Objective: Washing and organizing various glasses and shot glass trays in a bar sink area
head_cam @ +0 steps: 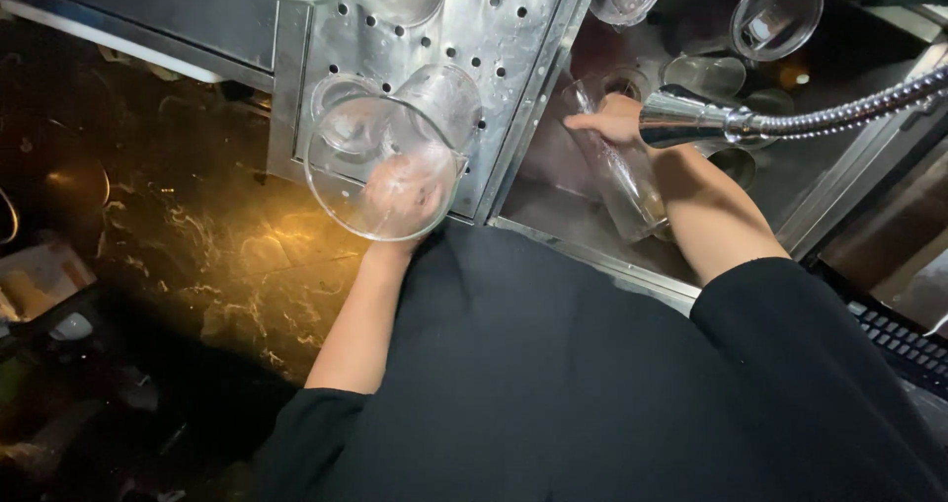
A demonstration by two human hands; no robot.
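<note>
From the head view, the perforated steel drainboard (494,58) sat in the middle. Over its near edge the left hand (405,196) had its grip clenched around a wide clear glass (390,161), mouth tipped toward the camera. To the right of the drainboard, down in the sink (563,201), the right hand (612,122) was grasping a tall clear glass (622,181), tilted, just beside the spray faucet head (686,117). More glasses (775,13) stood beyond the drainboard, far side of the sink.

Clear glass cup (387,161), silver perforated drainboard (494,38), black gold-veined marble floor (227,255), black sleeves (790,354)
</note>
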